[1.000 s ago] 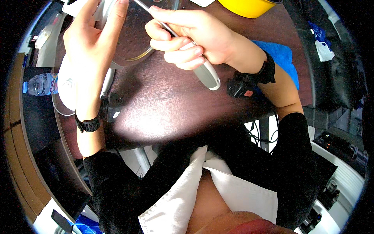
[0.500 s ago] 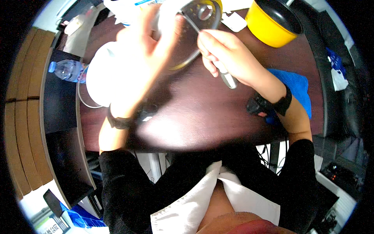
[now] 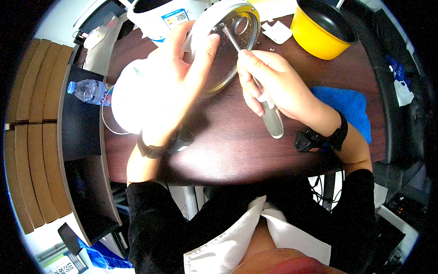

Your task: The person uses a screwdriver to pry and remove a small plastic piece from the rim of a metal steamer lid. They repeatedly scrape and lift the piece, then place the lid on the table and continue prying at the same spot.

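Left hand (image 3: 185, 71): fingers grasping a round lid (image 3: 226, 60) with a white rim and a see-through, shiny pane, thumb on the side toward the right hand, other fingers around the far left part. Lid is tilted up on edge, clear of the near part of the counter (image 3: 246, 150); whether its lower edge rests on the surface, cannot tell.

Right hand (image 3: 273, 80): fingers wrapped around a screwdriver (image 3: 273, 122), grey-and-white handle jutting out below the fist toward the near side. Thin metal shaft runs far and left across the pane; tip sits at the lid's inner face, close to the left thumb. Exact contact at the tip too small to make out.

Black wristband on each forearm, a small dark device at each.

Far left, just behind the lid: white container (image 3: 153, 16), dark inside, blue-and-white label. Nearer, partly behind the left forearm: white rounded object (image 3: 127, 98), washed out by glare. Left of that, a clear bottle (image 3: 89, 91), blue cap pointing left.

Far right: yellow pot (image 3: 315, 36), black interior. Between pot and lid, a flat white piece (image 3: 277, 33), with small pale bits nearby. Right side: crumpled blue cloth (image 3: 349, 107) beside the right wrist. Bright glare patch at the counter's near middle.
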`<state>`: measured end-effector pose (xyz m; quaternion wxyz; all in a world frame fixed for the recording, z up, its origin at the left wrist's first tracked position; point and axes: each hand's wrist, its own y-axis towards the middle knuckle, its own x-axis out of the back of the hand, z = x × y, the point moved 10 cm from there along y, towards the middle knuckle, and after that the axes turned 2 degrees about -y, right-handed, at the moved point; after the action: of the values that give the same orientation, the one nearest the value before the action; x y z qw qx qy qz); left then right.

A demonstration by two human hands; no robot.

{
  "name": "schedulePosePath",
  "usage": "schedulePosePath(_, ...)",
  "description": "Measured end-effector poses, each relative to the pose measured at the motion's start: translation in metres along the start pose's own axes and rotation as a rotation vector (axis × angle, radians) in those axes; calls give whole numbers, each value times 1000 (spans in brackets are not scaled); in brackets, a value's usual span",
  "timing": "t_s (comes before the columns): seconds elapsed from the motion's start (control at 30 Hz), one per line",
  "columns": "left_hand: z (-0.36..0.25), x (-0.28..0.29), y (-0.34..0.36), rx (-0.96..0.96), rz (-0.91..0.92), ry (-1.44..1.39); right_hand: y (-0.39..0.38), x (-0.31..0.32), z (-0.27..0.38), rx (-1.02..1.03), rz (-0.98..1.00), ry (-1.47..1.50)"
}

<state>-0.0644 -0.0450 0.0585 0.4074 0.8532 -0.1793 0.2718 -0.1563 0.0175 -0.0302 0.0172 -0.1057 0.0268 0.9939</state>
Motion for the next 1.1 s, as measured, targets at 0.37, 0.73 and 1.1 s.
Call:
schedulePosePath(0.37,3,-5,2,-23,-28,-59,-7,-9,-13,-176,97,234)
schedulePosePath(0.73,0,-4,0,-34,-24,-43,-7,-12,-11,-165,131,259)
schedulePosePath(1.1,-10,-4,-2,-117,-28,-19,-7,-20,-19,-273,209,349)
